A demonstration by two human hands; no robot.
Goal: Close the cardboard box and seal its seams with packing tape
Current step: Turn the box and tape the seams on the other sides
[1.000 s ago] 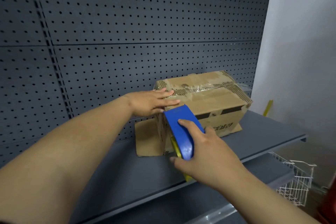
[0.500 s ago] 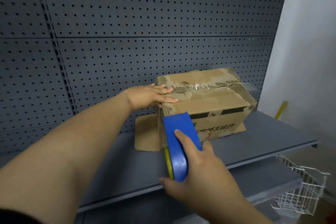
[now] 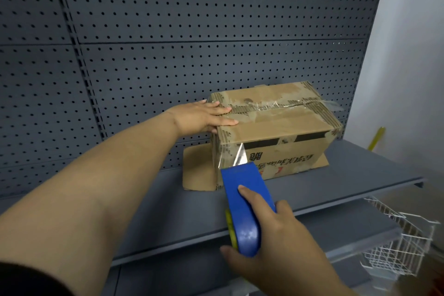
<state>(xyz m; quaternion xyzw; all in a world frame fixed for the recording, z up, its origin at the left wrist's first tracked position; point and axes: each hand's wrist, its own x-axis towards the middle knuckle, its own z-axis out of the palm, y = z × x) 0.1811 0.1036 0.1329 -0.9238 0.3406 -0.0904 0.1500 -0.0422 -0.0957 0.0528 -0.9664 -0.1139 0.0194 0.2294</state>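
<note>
A worn cardboard box [image 3: 283, 132] with its top flaps closed sits on a grey shelf [image 3: 149, 202]. Clear tape runs along its top seam. My left hand [image 3: 204, 118] lies flat on the box's top left corner, fingers straight. My right hand [image 3: 271, 240] grips a blue tape dispenser [image 3: 245, 204] in front of the box. A strip of clear tape [image 3: 236, 156] stretches from the dispenser's front up to the box's front left edge.
A flat cardboard sheet [image 3: 197, 170] lies under the box. A dark pegboard wall [image 3: 192, 31] stands behind it. A white wire basket [image 3: 398, 247] hangs at the lower right. A yellow stick [image 3: 376, 138] leans by the white wall on the right.
My right hand has drawn the dispenser down and away from the box's front, and a strip of tape now stretches between them. My left hand stays on the box's top.
</note>
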